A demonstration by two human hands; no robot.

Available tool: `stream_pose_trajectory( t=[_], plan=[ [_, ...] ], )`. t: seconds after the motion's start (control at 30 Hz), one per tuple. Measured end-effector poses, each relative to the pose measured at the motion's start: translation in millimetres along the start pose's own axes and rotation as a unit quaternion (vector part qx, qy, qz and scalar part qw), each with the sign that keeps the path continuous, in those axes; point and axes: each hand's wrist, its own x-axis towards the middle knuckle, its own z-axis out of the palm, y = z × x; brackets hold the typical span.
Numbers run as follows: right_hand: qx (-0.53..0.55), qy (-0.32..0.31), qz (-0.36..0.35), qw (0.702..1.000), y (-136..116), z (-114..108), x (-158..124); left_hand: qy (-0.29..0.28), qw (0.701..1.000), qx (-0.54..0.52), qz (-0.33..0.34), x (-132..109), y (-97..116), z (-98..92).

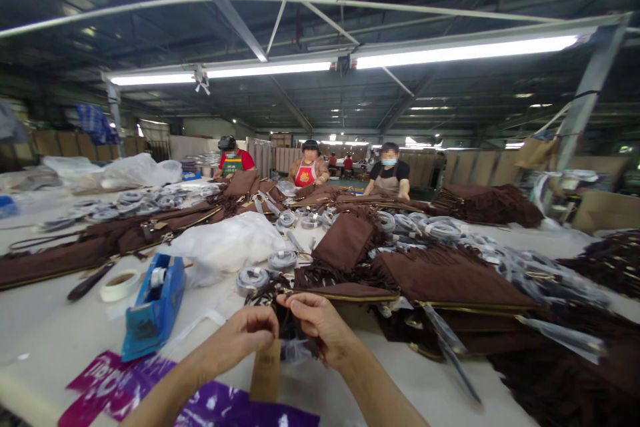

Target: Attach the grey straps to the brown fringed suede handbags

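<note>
My left hand (256, 332) is closed, its fingers curled inward beside a tan cardboard hang tag (266, 373) that dangles just below them. What lies between those fingers is hidden. Thumb and forefinger of my right hand (320, 323) pinch at the near left corner of a brown fringed bag (350, 291), by a small metal fitting. Dark fringe strands hang between the two hands. Beneath them, on the white table (210, 383), lies some crumpled clear plastic (296, 351).
A blue tape dispenser (155, 307) and a white tape roll (120, 285) stand left. Purple printed plastic (225, 407) lies in front. Coiled wrapped straps (253, 279), a white plastic bundle (235, 240) and stacked brown bags (450, 277) spread beyond. Several co-workers (390, 173) are across the table.
</note>
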Motion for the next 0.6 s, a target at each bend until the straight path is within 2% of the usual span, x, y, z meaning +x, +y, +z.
stream_pose_trajectory(
  t=[0.13,0.3,0.4,0.6],
  plan=[
    [0.011,-0.008,0.014,1.000,1,-1,1,0.013,0.994,0.102,0.044,-6,3,1.6],
    [0.029,-0.016,0.017,0.999,7,-3,3,0.108,0.973,0.196,0.050,-10,-2,13.4],
    [0.037,-0.022,0.014,0.999,11,-5,5,0.130,0.964,0.220,0.071,-12,-7,22.9],
    [0.021,-0.029,0.001,0.999,15,-3,5,0.188,0.936,0.296,0.029,-17,-12,42.4]
  ],
)
